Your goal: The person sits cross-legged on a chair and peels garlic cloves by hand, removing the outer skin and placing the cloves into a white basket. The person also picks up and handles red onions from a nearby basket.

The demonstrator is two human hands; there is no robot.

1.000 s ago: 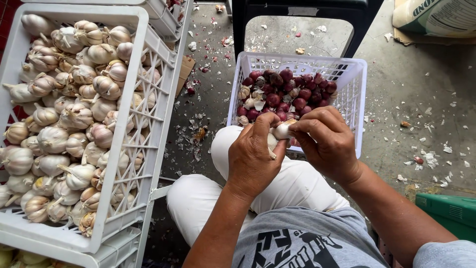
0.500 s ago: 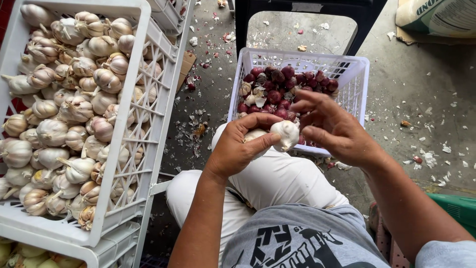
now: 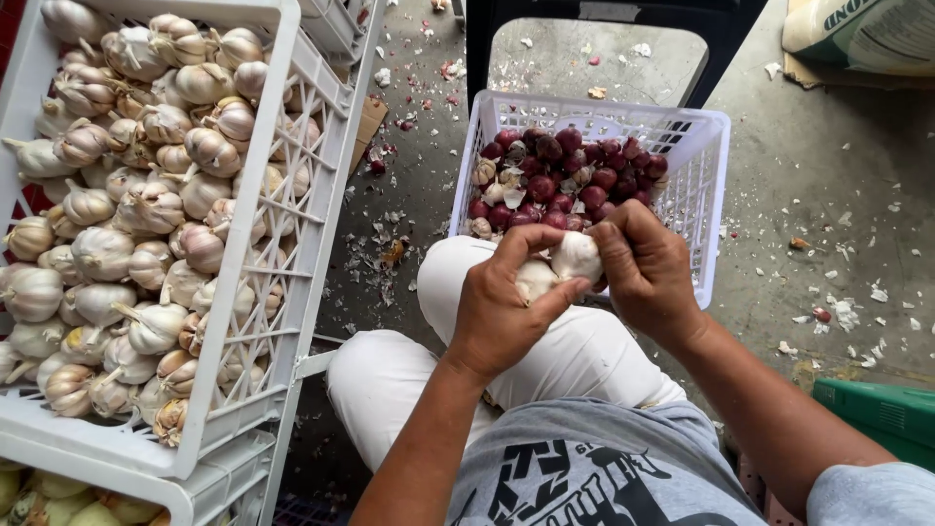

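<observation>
A big white crate (image 3: 292,209) takes up the left side, heaped with whole garlic heads (image 3: 127,224), their dry stalks sticking out every which way. It sits on a second crate (image 3: 219,487) of the same kind, only its rim showing at the bottom. Straight ahead of the seated person's knees (image 3: 467,282) stands a smaller white basket (image 3: 706,195) on the concrete floor (image 3: 828,224), holding dark red peeled cloves (image 3: 570,175) piled toward its near side. Papery skins (image 3: 390,244) litter the floor between crate and basket.

Over the lap, just before the basket's near rim, both hands meet around one garlic bulb (image 3: 575,255). The left hand (image 3: 506,312) cups it from below and behind, thumb stretched up along the near side, fingers curled over the top. The right hand (image 3: 648,278) closes on it from the right, fingertips pressed into the bulb's upper right part. So the bulb sits wedged between both sets of fingers, gripped tight, mostly hidden; only a pale rounded patch shows in the gap. It looks split, one lump under the left thumb, another by the right fingers, so the pale mass runs roughly left to right. Which way its stalk end points, I cannot tell.
</observation>
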